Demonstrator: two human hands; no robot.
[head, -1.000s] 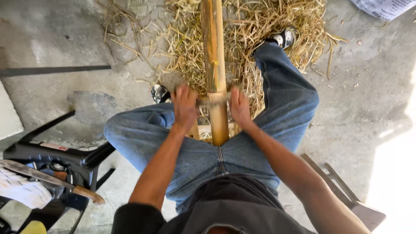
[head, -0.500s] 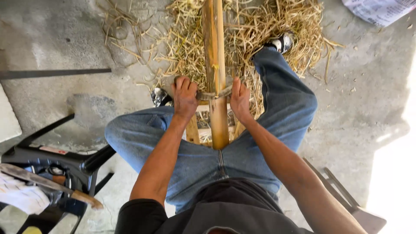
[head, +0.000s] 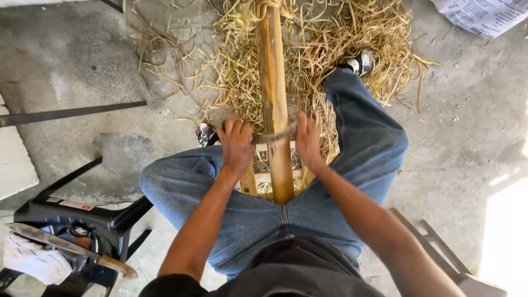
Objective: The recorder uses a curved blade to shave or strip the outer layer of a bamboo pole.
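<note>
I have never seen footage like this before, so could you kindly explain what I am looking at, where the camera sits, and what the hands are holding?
There is no machine here: the single view comes from a camera worn on a seated person's head, looking down at their own arms and blue-jeaned legs. A long yellow-brown bamboo pole runs away from the lap over a small wooden support. The left hand and the right hand each grip one end of a curved metal blade laid across the pole. On the grey concrete floor lies a heap of pale straw-like shavings. To the left, a black plastic chair carries a large wooden-handled knife and a white cloth.
</note>
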